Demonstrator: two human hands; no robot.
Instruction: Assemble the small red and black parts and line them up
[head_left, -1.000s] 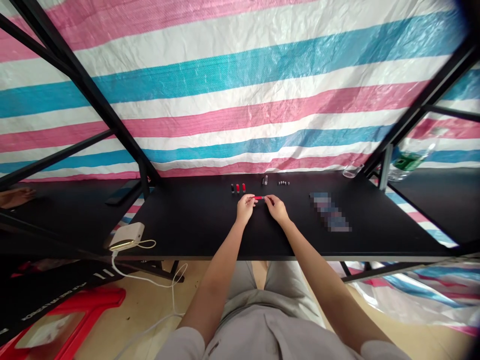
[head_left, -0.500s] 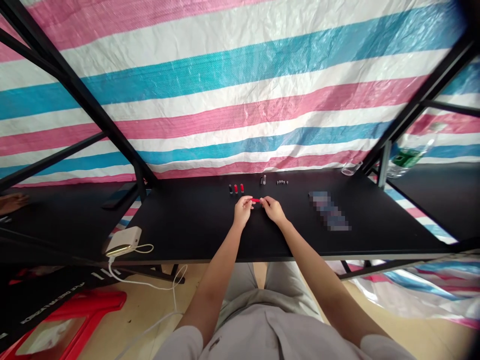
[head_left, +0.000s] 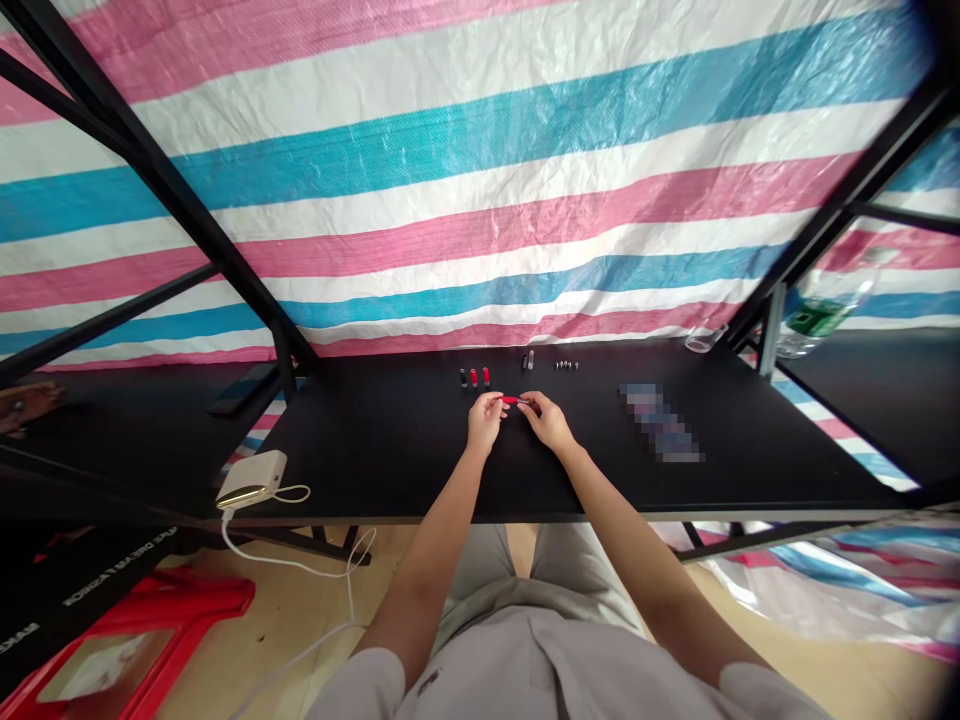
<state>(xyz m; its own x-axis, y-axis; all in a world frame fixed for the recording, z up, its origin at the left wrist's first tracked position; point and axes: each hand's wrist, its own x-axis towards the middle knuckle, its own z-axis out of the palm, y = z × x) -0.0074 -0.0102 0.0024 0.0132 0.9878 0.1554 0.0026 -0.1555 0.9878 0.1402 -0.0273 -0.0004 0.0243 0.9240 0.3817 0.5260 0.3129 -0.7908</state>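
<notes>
I register the tube (head_left: 509,400) between left hand (head_left: 484,420) and right hand (head_left: 550,421). On the table (head_left: 375,450): three cylinders (head_left: 474,378) behind-left of the grip; small-parts row (head_left: 566,366) behind-right; obscured item (head_left: 661,424) right.

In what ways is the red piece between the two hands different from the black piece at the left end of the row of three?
Colour: the red piece is mainly red, while the black piece is mainly black.
Support: the red piece is held between the left hand and right hand; the black piece is on the table, untouched.
Direction: in the picture, the red piece runs sideways, the black piece up and down.
Both are small and slim.
</notes>
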